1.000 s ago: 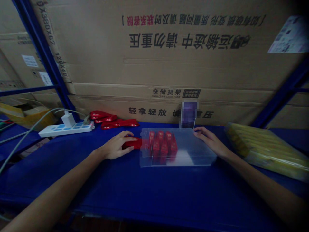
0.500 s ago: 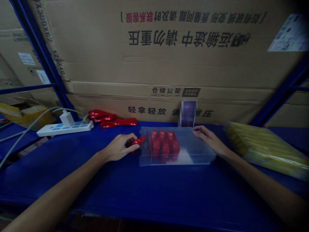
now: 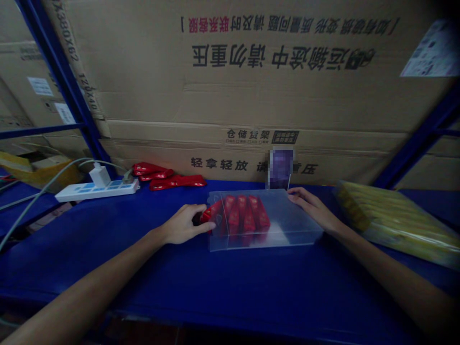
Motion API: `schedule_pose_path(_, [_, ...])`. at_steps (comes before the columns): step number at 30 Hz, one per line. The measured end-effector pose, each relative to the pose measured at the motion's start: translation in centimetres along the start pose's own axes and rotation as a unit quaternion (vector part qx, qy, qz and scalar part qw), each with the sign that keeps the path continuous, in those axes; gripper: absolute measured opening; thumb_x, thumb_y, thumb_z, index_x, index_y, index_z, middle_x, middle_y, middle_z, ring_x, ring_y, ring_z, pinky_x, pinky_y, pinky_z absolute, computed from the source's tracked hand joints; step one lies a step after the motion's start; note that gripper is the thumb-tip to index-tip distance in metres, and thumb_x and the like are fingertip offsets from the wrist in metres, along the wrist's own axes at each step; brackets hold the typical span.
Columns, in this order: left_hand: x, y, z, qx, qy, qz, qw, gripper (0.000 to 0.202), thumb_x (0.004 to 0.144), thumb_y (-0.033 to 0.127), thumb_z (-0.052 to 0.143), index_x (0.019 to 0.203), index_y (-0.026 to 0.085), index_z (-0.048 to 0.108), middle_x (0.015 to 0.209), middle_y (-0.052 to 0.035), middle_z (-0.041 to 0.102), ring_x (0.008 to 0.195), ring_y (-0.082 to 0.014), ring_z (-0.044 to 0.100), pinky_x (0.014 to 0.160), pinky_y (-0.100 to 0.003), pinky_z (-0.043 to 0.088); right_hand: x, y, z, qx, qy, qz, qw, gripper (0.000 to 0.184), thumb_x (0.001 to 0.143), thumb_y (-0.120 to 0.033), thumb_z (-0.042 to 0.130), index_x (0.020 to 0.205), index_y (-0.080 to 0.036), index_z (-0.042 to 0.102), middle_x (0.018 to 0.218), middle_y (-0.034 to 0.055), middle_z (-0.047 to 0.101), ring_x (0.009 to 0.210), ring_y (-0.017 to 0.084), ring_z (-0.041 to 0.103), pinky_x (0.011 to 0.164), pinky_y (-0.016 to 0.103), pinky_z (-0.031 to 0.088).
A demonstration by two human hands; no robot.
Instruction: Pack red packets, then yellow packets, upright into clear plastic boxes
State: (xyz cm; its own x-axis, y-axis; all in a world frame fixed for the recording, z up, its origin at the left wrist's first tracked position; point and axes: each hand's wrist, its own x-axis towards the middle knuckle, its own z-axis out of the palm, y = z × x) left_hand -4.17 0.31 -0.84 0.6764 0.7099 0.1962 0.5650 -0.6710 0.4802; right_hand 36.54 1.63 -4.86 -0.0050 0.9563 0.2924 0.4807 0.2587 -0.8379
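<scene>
Well left of the left hand's (image 3: 185, 224) grip, a white power strip (image 3: 79, 193) lay on the blue table (image 3: 223, 287); nearer, behind that grip, sat a loose pile of red packets (image 3: 178, 182); the left grip was clamped, thumb against fingers, on a red packet (image 3: 207, 214), its tip at the left end of a clear plastic box (image 3: 287, 225); right of this grip, inside the box, more packets (image 3: 247, 213) lay side by side; left of and behind the right hand's (image 3: 311, 203) grip stood a purple panel (image 3: 281, 167), partly pixelated; the right grip was pinched on the box's far right edge; to its right lay a yellow bundle (image 3: 395, 223) in clear wrap.
</scene>
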Motion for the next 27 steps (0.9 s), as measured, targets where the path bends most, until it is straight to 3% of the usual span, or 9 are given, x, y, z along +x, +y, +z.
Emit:
schedule_pose_path(5, [0.2, 0.6, 0.6, 0.036, -0.002, 0.064, 0.997, 0.042, 0.100, 0.045, 0.034, 0.077, 0.016, 0.054, 0.076, -0.0012, 0.056, 0.075, -0.0163, 0.052, 0.073, -0.029, 0.038, -0.2, -0.2, 0.1, 0.004, 0.000, -0.001, 1.000, 0.033, 0.083, -0.054, 0.057, 0.104, -0.028, 0.058, 0.082, -0.0004, 0.058, 0.074, 0.019, 0.059, 0.064, 0.032, 0.048])
schedule_pose_path(10, [-0.1, 1.1, 0.2, -0.022, -0.039, 0.110, 0.993, 0.028, 0.097, 0.040, 0.045, 0.093, 0.016, 0.060, 0.086, -0.0036, 0.062, 0.078, -0.0162, 0.056, 0.074, -0.028, 0.042, -0.2, -0.3, 0.0, -0.007, 0.005, -0.006, 1.000, 0.032, 0.083, -0.053, 0.058, 0.102, -0.028, 0.059, 0.080, -0.0004, 0.058, 0.073, 0.019, 0.059, 0.063, 0.032, 0.048])
schedule_pose_path(14, [-0.2, 0.5, -0.1, -0.080, -0.014, 0.104, 0.991, 0.022, 0.094, 0.031, 0.050, 0.098, 0.016, 0.064, 0.092, -0.0050, 0.067, 0.083, -0.0156, 0.061, 0.077, -0.028, 0.046, -0.2, -0.1, 0.0, -0.011, 0.005, -0.007, 1.000, 0.032, 0.083, -0.053, 0.057, 0.103, -0.028, 0.059, 0.082, -0.0002, 0.060, 0.074, 0.020, 0.060, 0.064, 0.032, 0.048])
schedule_pose_path(18, [-0.2, -2.9, -1.6, -0.021, 0.127, 0.067, 0.989, 0.021, 0.088, 0.033, 0.055, 0.089, 0.014, 0.065, 0.080, -0.0051, 0.066, 0.072, -0.0158, 0.061, 0.070, -0.028, 0.047, -0.2, -0.1, 0.0, -0.020, 0.008, -0.008, 1.000, 0.033, 0.083, -0.054, 0.057, 0.103, -0.028, 0.060, 0.083, -0.0003, 0.059, 0.075, 0.020, 0.060, 0.065, 0.033, 0.048])
schedule_pose_path(20, [-0.1, -5.3, -2.7, 0.051, 0.184, 0.057, 0.980, 0.024, 0.086, 0.034, 0.053, 0.092, 0.015, 0.065, 0.089, -0.0070, 0.067, 0.083, -0.0201, 0.062, 0.080, -0.034, 0.049, -0.2, -0.1, 0.0, -0.019, 0.008, -0.006, 1.000, 0.033, 0.083, -0.055, 0.056, 0.103, -0.028, 0.059, 0.083, -0.0004, 0.059, 0.074, 0.020, 0.060, 0.065, 0.033, 0.048])
schedule_pose_path(22, [0.2, -7.7, -3.6, 0.157, 0.222, 0.003, 0.962, 0.029, 0.087, 0.034, 0.050, 0.104, 0.017, 0.064, 0.107, -0.0085, 0.066, 0.104, -0.0255, 0.059, 0.095, -0.043, 0.044, -0.2, -0.2, 0.0, -0.015, 0.005, -0.006, 1.000, 0.033, 0.083, -0.055, 0.056, 0.102, -0.028, 0.059, 0.082, -0.0005, 0.058, 0.073, 0.020, 0.059, 0.064, 0.033, 0.048])
schedule_pose_path(25, [1.0, -10.2, -4.1, 0.275, 0.201, -0.082, 0.937, 0.051, 0.085, 0.032, 0.051, 0.135, 0.021, 0.048, 0.142, -0.0110, 0.045, 0.132, -0.0337, 0.038, 0.104, -0.055, 0.033, -0.1, -0.1, 0.1, -0.017, 0.007, -0.012, 1.000, 0.033, 0.083, -0.055, 0.057, 0.101, -0.028, 0.060, 0.081, -0.0004, 0.058, 0.073, 0.020, 0.059, 0.065, 0.033, 0.048])
schedule_pose_path(27, [1.7, -11.0, -3.9, 0.312, 0.181, -0.111, 0.926, 0.060, 0.086, 0.030, 0.051, 0.144, 0.025, 0.037, 0.150, -0.0089, 0.036, 0.138, -0.0357, 0.027, 0.105, -0.059, 0.029, 0.0, -0.1, 0.1, -0.019, 0.011, -0.011, 1.000, 0.033, 0.082, -0.055, 0.057, 0.101, -0.028, 0.060, 0.081, -0.0003, 0.058, 0.073, 0.020, 0.059, 0.066, 0.034, 0.047])
